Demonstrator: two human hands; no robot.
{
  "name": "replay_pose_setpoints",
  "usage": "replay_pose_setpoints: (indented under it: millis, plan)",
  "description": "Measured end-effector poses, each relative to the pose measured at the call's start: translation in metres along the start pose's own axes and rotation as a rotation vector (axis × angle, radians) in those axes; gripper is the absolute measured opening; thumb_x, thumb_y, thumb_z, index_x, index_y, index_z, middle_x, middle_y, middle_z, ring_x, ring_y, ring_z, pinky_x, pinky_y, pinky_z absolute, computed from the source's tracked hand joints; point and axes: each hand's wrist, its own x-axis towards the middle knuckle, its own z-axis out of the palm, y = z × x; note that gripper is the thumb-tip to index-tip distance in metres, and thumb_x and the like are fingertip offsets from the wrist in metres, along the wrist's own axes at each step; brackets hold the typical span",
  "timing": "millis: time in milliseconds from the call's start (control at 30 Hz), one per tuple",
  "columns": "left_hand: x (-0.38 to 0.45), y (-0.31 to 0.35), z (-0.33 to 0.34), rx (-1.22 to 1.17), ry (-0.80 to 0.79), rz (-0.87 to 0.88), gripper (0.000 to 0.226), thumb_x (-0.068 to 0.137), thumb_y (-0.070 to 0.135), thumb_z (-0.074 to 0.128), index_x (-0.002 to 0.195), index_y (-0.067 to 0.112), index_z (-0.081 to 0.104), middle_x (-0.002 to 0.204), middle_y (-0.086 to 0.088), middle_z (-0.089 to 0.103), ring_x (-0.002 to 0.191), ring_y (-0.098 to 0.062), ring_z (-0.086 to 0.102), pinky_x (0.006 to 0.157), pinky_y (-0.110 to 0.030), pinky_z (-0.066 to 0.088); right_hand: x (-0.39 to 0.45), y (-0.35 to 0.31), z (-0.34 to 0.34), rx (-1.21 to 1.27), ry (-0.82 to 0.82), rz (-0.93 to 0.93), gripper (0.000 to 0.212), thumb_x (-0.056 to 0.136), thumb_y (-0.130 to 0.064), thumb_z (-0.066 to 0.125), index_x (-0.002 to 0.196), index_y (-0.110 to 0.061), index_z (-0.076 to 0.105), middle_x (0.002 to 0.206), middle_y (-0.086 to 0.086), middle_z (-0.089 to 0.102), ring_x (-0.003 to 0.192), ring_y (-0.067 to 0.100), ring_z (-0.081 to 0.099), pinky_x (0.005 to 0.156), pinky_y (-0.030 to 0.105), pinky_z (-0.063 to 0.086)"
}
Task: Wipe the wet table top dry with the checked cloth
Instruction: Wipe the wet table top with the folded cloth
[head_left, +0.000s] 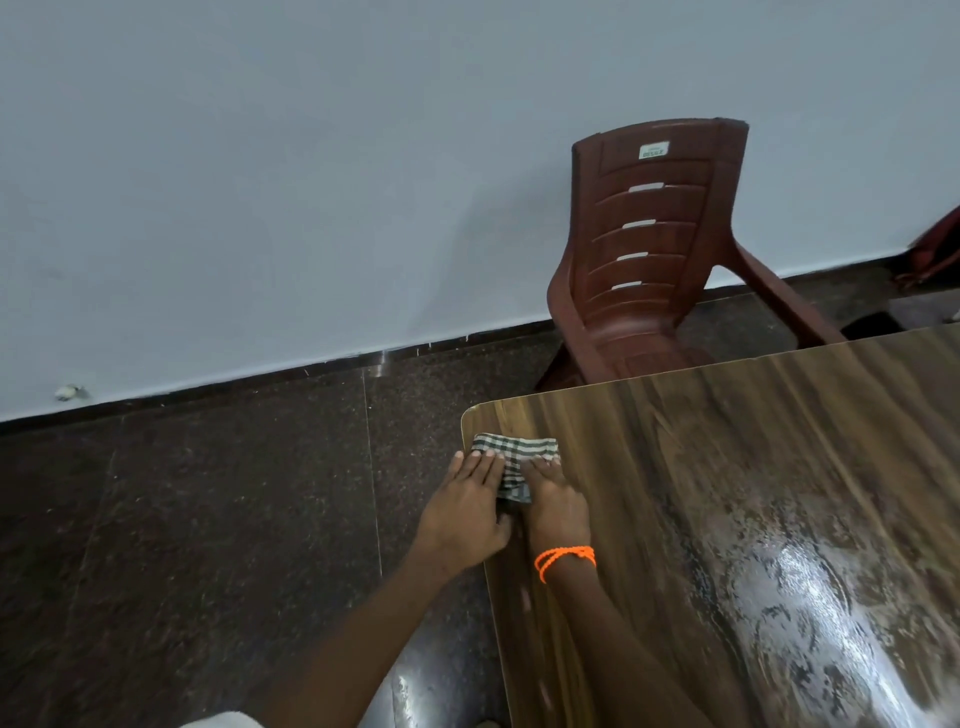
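Note:
The checked cloth (514, 454), folded small, lies on the far left corner of the wood-grain table top (753, 467). Both my hands lie flat on it with straight fingers. My left hand (467, 504) covers its left part, right at the table's left edge. My right hand (556, 499), with an orange bead band on the wrist, presses its right part. The cloth's near portion is hidden beneath my hands. A shiny film of water with streaks spreads over the table to the right, brightest at the lower right (810, 597).
A dark red plastic chair (654, 260) stands at the table's far edge, against a pale wall. Dark speckled stone floor (208, 519) lies left of the table. A red bag (935, 249) shows at the right border.

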Motion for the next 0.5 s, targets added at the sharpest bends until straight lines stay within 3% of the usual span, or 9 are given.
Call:
replay_pose_setpoints:
  millis: [200, 367, 433, 500]
  plan:
    - [-0.033, 0.003, 0.009, 0.048, -0.074, -0.049, 0.089, 0.084, 0.051, 0.034, 0.154, 0.0, 0.015, 0.161, -0.02, 0.016, 0.151, -0.03, 0.008, 0.122, -0.045, 0.002, -0.012, -0.004, 0.005, -0.02, -0.057, -0.115, 0.04, 0.091, -0.003, 0.047, 0.128, -0.017, 0.055, 0.142, 0.0, 0.047, 0.139, 0.025, 0.03, 0.092, 0.038, 0.048]
    - [-0.074, 0.027, 0.028, 0.045, -0.086, -0.04, 0.093, 0.076, 0.057, 0.046, 0.143, -0.008, 0.04, 0.148, -0.027, 0.041, 0.142, -0.038, 0.033, 0.116, -0.047, 0.01, -0.052, 0.014, 0.012, 0.059, -0.062, -0.196, 0.043, 0.076, -0.003, 0.066, 0.116, -0.02, 0.066, 0.127, 0.0, 0.062, 0.125, 0.027, 0.051, 0.081, 0.034, 0.054]
    - [-0.084, 0.039, 0.03, 0.027, -0.073, -0.018, 0.094, 0.077, 0.057, 0.044, 0.146, -0.006, 0.035, 0.152, -0.026, 0.034, 0.145, -0.037, 0.026, 0.117, -0.046, 0.008, -0.066, 0.029, 0.013, 0.065, -0.06, -0.182, 0.049, 0.068, -0.008, 0.074, 0.115, -0.021, 0.067, 0.125, 0.0, 0.063, 0.122, 0.025, 0.054, 0.082, 0.032, 0.054]
    - [-0.084, 0.051, 0.026, 0.04, -0.055, 0.021, 0.094, 0.081, 0.057, 0.034, 0.153, -0.002, 0.018, 0.16, -0.021, 0.013, 0.15, -0.034, 0.007, 0.121, -0.044, -0.003, -0.073, 0.041, 0.006, 0.07, -0.044, -0.159, 0.05, 0.071, -0.014, 0.073, 0.119, -0.021, 0.065, 0.13, -0.002, 0.06, 0.127, 0.022, 0.049, 0.087, 0.034, 0.052]
